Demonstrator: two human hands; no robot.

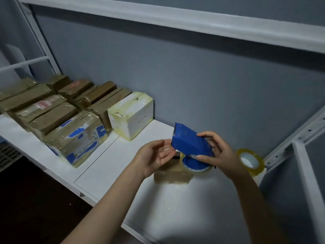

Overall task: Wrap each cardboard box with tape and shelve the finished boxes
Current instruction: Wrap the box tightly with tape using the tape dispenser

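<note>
Two bare hands at work over a white surface [112, 166] inside a metal rack. Right hand [220, 152] clamped on a blue tape dispenser [189, 143], thumb below and fingers on top, tilted above a small brown box [171, 175]. Left hand [154, 157] open, palm up, fingers apart, just beside the dispenser's lower end; touching or not, cannot tell. Tape roll [196, 164] on the dispenser, resting over the box's right top edge. Box near the middle of the surface, partly hidden behind the hands.

Open white room between the box and the front edge, and to the left as far as a thin seam line. Back edge closed by a grey wall [193, 76]. Right side closed by an upright white post [306, 173] and a slanted brace. A beam [175, 20] overhead.

Spare yellowish roll [250, 161] upright in the right corner, well clear of the box. Taped boxes [58, 106] packed in rows along the left, filling that end from wall to near the front edge. A white box [131, 114] at the row's right end, against the wall, nearest the hands. Dark floor [35, 205] below the front edge.
</note>
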